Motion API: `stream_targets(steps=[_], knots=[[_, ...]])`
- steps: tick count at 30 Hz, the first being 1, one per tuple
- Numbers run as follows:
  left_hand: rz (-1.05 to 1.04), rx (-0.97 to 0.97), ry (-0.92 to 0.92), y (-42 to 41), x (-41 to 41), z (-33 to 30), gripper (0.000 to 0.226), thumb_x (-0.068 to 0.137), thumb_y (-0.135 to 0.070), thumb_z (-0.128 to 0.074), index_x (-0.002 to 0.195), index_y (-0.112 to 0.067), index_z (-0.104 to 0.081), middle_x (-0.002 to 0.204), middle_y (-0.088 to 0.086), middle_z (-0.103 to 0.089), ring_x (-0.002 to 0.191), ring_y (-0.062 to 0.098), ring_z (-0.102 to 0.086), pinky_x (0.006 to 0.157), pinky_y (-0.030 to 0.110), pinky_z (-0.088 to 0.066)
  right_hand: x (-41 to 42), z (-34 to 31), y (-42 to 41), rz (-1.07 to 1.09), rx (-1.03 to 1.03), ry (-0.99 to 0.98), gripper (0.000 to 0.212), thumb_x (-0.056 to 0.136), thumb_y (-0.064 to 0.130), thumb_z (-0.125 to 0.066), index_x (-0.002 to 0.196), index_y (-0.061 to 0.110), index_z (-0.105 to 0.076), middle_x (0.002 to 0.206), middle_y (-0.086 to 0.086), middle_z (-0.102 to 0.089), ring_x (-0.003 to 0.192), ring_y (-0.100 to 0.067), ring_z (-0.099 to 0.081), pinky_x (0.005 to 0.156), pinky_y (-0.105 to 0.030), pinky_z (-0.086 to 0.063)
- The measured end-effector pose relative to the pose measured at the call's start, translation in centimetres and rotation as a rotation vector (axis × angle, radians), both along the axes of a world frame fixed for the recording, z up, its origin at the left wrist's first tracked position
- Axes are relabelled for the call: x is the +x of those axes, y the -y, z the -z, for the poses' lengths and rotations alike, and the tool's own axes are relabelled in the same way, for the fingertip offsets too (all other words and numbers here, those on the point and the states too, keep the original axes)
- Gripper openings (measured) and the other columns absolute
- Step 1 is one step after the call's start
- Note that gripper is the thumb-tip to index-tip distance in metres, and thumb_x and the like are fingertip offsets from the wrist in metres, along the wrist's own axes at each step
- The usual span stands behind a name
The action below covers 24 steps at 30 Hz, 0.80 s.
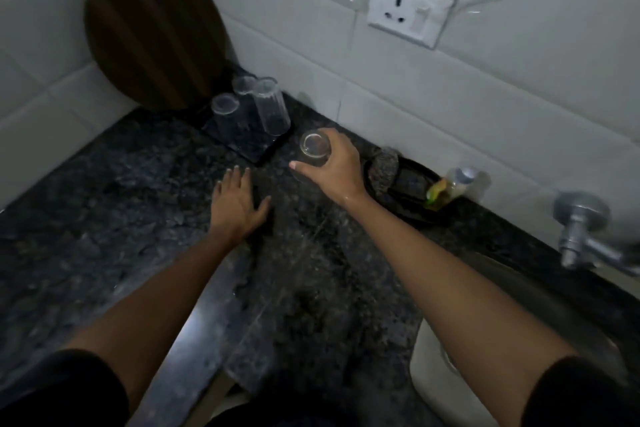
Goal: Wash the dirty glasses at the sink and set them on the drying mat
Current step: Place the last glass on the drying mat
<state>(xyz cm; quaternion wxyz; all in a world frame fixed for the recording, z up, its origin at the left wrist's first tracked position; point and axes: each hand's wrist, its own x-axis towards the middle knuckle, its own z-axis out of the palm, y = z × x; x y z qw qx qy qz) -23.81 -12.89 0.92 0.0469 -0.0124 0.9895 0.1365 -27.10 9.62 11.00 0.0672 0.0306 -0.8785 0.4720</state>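
My right hand [332,166] grips a clear glass [314,146], bottom up, just right of the dark drying mat [250,148]. Three clear glasses stand upside down on that mat: a tall one [272,107], a shorter one [225,114] and one behind them [243,85]. My left hand [239,204] rests flat on the dark granite counter [104,204], fingers spread, holding nothing. The steel sink [540,291] lies at the right under my right forearm, mostly hidden.
A round wooden board [152,35] leans against the tiled wall at the back left. A scrubber [384,166] in a dark dish and a soap bottle [450,187] sit by the wall. A steel tap [585,236] juts out at the right. A wall socket [410,10] hangs above.
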Motion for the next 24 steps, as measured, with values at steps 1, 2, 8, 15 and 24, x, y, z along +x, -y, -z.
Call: stream_targets(steps=[1,2,8,15,24], knots=[[-0.014,-0.013,-0.001,1.3,-0.7,0.5,0.088,0.098,-0.061,-0.052,0.162,-0.003,-0.03,0.167,0.023,-0.032,0.157,0.04,-0.025,0.127,0.056,-0.021,-1.4,0.3,1.5,-0.007,-0.001,0.007,0.06,0.067,0.041,-0.097,0.114,0.018,-0.067,0.108,-0.001,-0.069,0.101,-0.018,-0.066,0.088,-0.037,-0.056],[-0.022,-0.026,-0.003,2.5,-1.3,1.1,0.09,0.099,-0.062,-0.05,0.163,-0.002,-0.027,0.169,0.023,-0.029,0.158,0.039,-0.022,0.128,0.055,-0.018,-2.6,0.5,2.8,-0.018,0.001,0.012,0.061,0.067,0.039,-0.098,0.115,0.018,-0.067,0.108,0.0,-0.07,0.1,-0.018,-0.066,0.088,-0.037,-0.057],[-0.026,-0.085,0.058,6.8,-2.9,4.3,0.101,0.099,-0.077,-0.021,0.166,-0.002,-0.016,0.173,0.023,-0.014,0.162,0.038,-0.009,0.13,0.056,-0.006,-8.0,1.9,8.2,-0.064,0.031,0.048,0.067,0.068,0.027,-0.099,0.122,0.012,-0.064,0.109,0.001,-0.072,0.099,-0.011,-0.067,0.085,-0.021,-0.054],[-0.018,-0.112,0.026,6.7,-2.6,5.3,0.097,0.103,-0.074,-0.02,0.167,-0.002,-0.009,0.175,0.022,-0.005,0.163,0.036,0.001,0.13,0.057,-0.002,-9.6,4.3,11.2,-0.082,0.106,0.062,0.07,0.068,0.031,-0.099,0.125,0.016,-0.063,0.113,0.0,-0.072,0.104,-0.014,-0.068,0.088,-0.026,-0.057],[-0.028,-0.094,0.011,6.8,-2.7,5.5,0.097,0.103,-0.075,-0.023,0.167,-0.003,-0.008,0.175,0.021,-0.003,0.163,0.034,0.003,0.13,0.057,-0.003,-9.9,5.7,13.2,-0.003,0.175,0.053,0.075,0.069,0.031,-0.098,0.131,0.014,-0.061,0.122,-0.004,-0.068,0.112,-0.018,-0.064,0.095,-0.033,-0.056]])
